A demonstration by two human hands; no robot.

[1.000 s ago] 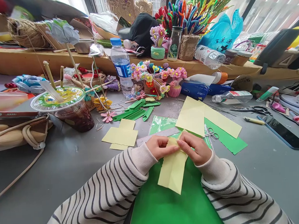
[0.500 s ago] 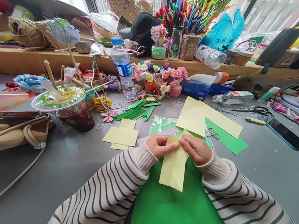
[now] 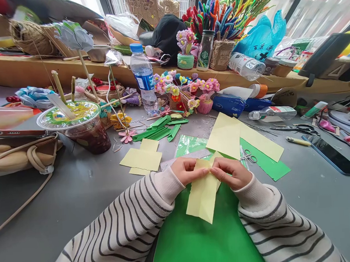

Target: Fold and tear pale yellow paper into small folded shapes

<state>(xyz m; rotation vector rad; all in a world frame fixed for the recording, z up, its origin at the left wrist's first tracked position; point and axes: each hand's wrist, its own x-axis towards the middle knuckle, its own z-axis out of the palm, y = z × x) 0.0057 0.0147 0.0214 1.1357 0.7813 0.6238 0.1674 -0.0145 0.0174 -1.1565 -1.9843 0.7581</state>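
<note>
Between both hands is a pale yellow paper strip [image 3: 202, 198], creased down its length, with more yellow paper crossing behind it. My left hand [image 3: 189, 171] pinches it at its upper left edge, thumb on top. From the other side my right hand [image 3: 230, 172] grips the paper near the crossing, thumb and finger pressed together close to the left thumb. Under the paper lies a large green sheet [image 3: 198, 247]. Beyond the hands are a big yellow sheet [image 3: 224, 135] and small silver scissors [image 3: 249, 156]; a ruler [image 3: 167, 163] is partly hidden behind my left hand.
Cut yellow pieces [image 3: 141, 159] lie to the left, with folded green strips [image 3: 156, 132] behind them. A drink cup [image 3: 89, 137] and a water bottle [image 3: 144, 83] stand farther back. On the right are black-handled scissors [image 3: 308, 130] and a phone [image 3: 331, 154].
My right hand has shifted slightly to the right and down along the paper. My left hand and the yellow strip have hardly moved.
</note>
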